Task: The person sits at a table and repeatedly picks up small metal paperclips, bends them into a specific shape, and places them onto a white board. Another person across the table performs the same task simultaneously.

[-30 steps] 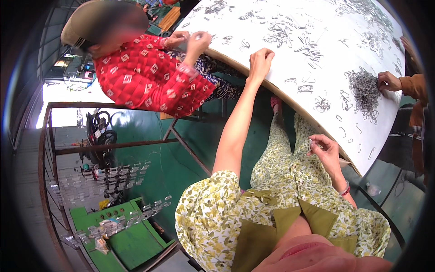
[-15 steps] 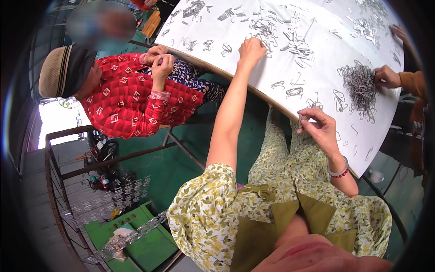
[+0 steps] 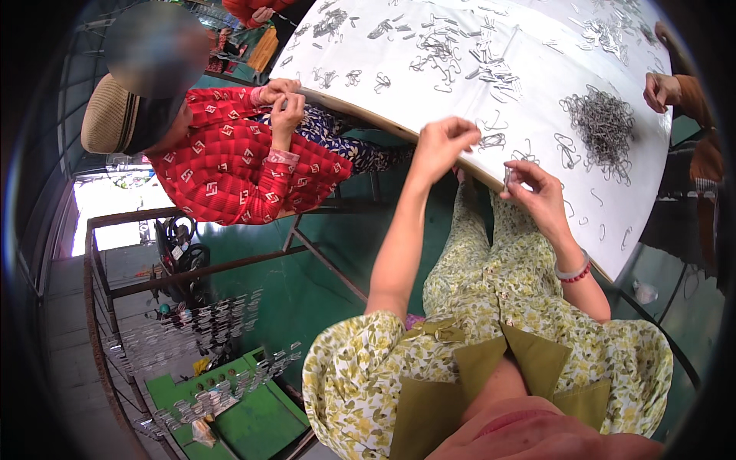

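Observation:
My left hand [image 3: 443, 149] is above the table's near edge, fingers pinched together; whatever they hold is too small to make out. Between thumb and fingers of my right hand [image 3: 538, 196], a small narrow metal piece [image 3: 507, 179] stands upright at the edge. Just beyond both hands, a small group of bent wire hooks [image 3: 491, 141] lies on the white tabletop [image 3: 429, 109]. A dense heap of wire hooks [image 3: 606, 126] is at the right. Farther off are more loose hooks [image 3: 438, 47] and short metal strips [image 3: 494, 74].
At my left sits a person in a red patterned jacket [image 3: 222, 169], hands together at the table edge. Another person's hand [image 3: 661, 92] is beside the heap at right. A rusty metal frame [image 3: 192, 272] and a green bench [image 3: 261, 410] with hanging metal pieces stand lower left.
My left hand has come back from the scattered pieces toward the near edge, close to my right hand. The right-hand co-worker's hand has lifted away from the heap.

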Motion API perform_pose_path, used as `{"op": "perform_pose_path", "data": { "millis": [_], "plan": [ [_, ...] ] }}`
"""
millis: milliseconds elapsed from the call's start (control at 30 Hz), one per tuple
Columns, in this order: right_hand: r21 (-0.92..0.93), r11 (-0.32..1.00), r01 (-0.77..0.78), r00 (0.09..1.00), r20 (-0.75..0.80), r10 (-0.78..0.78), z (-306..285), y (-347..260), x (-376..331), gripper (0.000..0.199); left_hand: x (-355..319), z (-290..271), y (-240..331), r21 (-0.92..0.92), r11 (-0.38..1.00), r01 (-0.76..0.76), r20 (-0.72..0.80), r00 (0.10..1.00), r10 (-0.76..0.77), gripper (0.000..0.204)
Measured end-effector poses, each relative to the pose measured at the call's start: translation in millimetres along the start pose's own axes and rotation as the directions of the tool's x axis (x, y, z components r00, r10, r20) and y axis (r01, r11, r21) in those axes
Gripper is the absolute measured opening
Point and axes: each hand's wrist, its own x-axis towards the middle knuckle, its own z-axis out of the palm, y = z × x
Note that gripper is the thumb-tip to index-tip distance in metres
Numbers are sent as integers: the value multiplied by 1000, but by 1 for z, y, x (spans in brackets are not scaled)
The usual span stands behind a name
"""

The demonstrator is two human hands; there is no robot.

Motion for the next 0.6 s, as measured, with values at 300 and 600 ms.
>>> {"op": "perform_pose_path", "data": {
  "millis": [300,600],
  "plan": [
    [-45,973,224,974,-35,-226,30,-1,-9,27,-82,29,-4,-166,971,-171,-123,981,151,13],
    [-294,832,470,866,-32,-500,38,8,-22,24,-106,41,-6,-304,950,-77,-221,975,8,15]
  ]
}}
